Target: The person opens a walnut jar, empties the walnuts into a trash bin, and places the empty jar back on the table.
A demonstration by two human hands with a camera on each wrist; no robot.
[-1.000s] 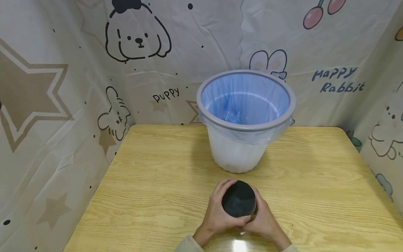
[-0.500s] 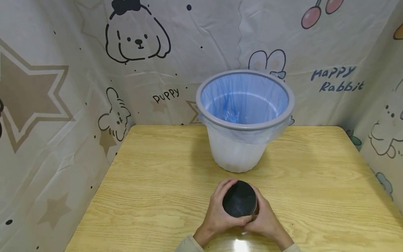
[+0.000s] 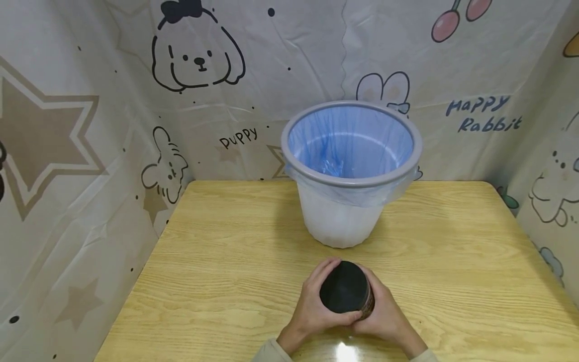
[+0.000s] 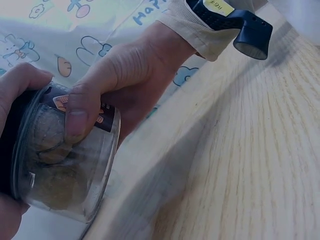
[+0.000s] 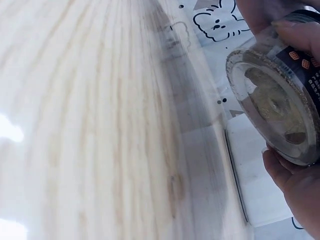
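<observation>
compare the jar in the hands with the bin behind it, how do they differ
The jar has a black lid on it; the bin is open at the top. The jar is far smaller than the bin. The left hand and right hand grip the jar just above the table; the bin stands untouched on it. The jar holds brown round pieces; the bin holds a blue liner bag. Both are round.

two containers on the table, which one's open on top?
The grey-rimmed bin with the blue liner, at the back of the table: its mouth is uncovered. The clear jar, held by both hands, has a black lid on.
</observation>
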